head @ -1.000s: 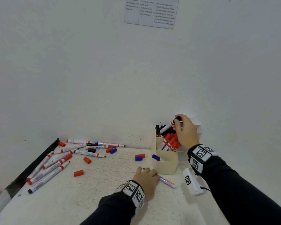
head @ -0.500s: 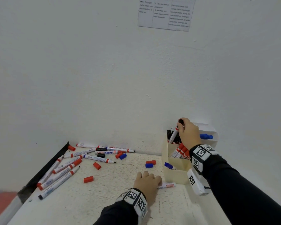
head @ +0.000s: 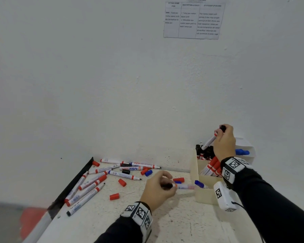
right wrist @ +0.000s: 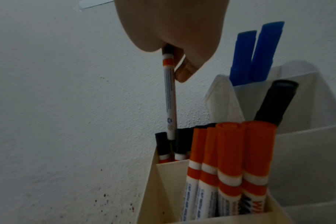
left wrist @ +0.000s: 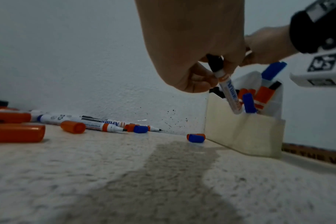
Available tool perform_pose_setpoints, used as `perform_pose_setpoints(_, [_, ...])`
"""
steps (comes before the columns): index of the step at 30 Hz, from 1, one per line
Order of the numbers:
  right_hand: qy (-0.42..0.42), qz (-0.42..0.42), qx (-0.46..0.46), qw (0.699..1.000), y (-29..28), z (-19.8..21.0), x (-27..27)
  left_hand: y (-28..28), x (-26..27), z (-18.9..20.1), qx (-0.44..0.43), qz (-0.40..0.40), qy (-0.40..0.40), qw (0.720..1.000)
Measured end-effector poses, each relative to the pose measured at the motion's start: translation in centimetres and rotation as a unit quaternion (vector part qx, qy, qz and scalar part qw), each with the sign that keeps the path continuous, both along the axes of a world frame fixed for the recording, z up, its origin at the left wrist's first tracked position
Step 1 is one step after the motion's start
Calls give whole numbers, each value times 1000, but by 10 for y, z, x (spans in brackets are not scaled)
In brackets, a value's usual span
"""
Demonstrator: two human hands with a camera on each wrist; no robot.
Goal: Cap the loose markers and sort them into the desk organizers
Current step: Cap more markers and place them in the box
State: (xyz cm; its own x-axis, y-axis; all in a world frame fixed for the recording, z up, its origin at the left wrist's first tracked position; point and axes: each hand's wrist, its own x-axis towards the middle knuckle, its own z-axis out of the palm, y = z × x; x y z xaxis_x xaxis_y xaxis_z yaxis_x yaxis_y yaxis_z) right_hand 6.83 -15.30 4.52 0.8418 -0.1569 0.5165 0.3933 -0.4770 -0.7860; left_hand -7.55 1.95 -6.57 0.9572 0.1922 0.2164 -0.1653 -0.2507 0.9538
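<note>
My left hand (head: 167, 185) pinches a black-capped marker (head: 184, 186) by its cap end, just above the table and left of the cream organizer (head: 205, 195). In the left wrist view the left hand (left wrist: 213, 71) holds this marker (left wrist: 230, 94) slanting down towards the organizer (left wrist: 240, 131). My right hand (head: 221, 130) grips a second black-capped marker (head: 209, 141) by its cap. In the right wrist view the right hand (right wrist: 175, 60) holds that marker (right wrist: 170, 98) nearly upright, its lower end among the black caps in the organizer's back compartment.
Several uncapped markers (head: 88, 192) lie at the table's left by a dark edge strip. Loose red (head: 114, 196), blue (head: 148, 173) and black (head: 126, 171) caps are scattered between. Orange-capped markers (right wrist: 230, 151) fill the middle compartment. A white organizer (head: 244, 144) holds blue markers (right wrist: 259, 53).
My left hand, earlier lying on the table over a marker, has lifted that marker off the surface. My right hand still holds its marker over the back compartment.
</note>
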Motion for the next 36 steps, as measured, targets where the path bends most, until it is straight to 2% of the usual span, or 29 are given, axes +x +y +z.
perform_pose_setpoints(3, [28, 14, -100, 994, 1, -9, 4, 2, 2, 3, -87, 40, -28, 995])
perform_pose_setpoints(6, [36, -2, -226, 973, 3, -12, 7, 2, 4, 3, -100, 78, -41, 991])
perform_pose_setpoints(8, [43, -10, -256, 966, 5, -8, 8, 2, 4, 4, -115, 87, -37, 989])
perform_pose_setpoints(11, [46, -9, -238, 970, 5, -4, 10, 2, 3, 5, -123, 93, -14, 988])
perform_pose_setpoints(17, [32, 7, -213, 977, 6, -1, 10, 11, 2, 0, -79, 104, 32, 991])
perform_pose_setpoints(20, [-38, 12, -113, 993, 7, 11, 8, 16, -1, -2, -50, 99, 44, 993])
perform_pose_setpoints(23, [-91, -3, -84, 992, 3, 19, 10, 20, 2, -5, -2, 117, 54, 992])
perform_pose_setpoints(27, [-59, 26, -111, 992, -1, 10, 10, 21, 6, -8, 22, 136, 68, 988])
perform_pose_setpoints(31, [-29, 52, -85, 995, -3, 9, 13, 21, 7, -13, 53, 137, 82, 986])
perform_pose_setpoints(36, [-30, 32, -67, 997, -7, 11, 16, 20, 5, -12, 62, 129, 84, 986])
